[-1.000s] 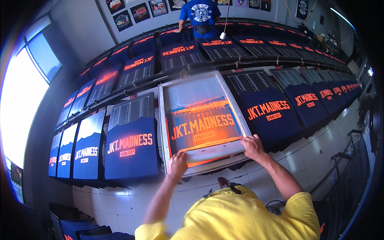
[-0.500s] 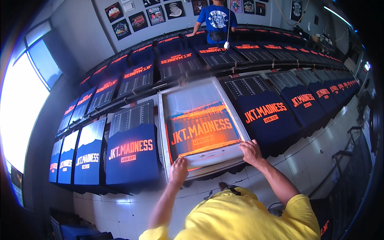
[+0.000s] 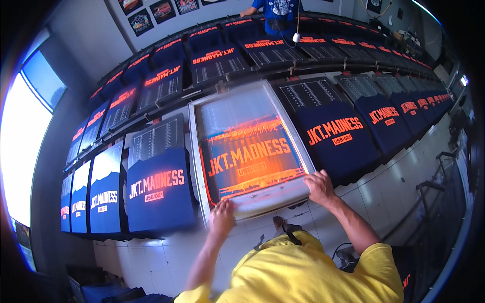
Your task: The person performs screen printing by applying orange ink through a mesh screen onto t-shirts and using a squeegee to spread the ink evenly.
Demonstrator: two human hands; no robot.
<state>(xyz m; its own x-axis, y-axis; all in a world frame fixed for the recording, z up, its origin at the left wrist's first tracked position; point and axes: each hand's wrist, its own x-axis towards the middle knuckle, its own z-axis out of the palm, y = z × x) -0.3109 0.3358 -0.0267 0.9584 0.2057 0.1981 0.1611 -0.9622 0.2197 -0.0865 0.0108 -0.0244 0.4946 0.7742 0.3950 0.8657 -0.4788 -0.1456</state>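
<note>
A screen-printing frame [image 3: 197, 156] with silvery edges stands in front of me over a printing board. Orange ink and pale lettering show through its mesh [image 3: 252, 146], and an orange streak runs along the near end. My left hand [image 3: 222, 216] is closed on the frame's near left corner, fingers curled over the edge. At the near right corner my right hand [image 3: 319, 188] grips the same frame, knuckles up. A pale bar [image 3: 265, 198] spans the near end between the hands. What lies directly beneath the frame is mostly hidden.
Dark blue shirt panels with orange lettering lie on boards left [image 3: 159, 194] and right [image 3: 338, 131] of the frame. More rows of boards [image 3: 217, 63] stand behind a rail. A person in a blue shirt [image 3: 281, 15] stands beyond them. A white hanging switch [image 3: 296, 37] dangles there.
The view has shifted, so the boards and frame sit higher in the picture. Both hands stay on the frame's near corners. Whether the frame has been lifted, I cannot tell.
</note>
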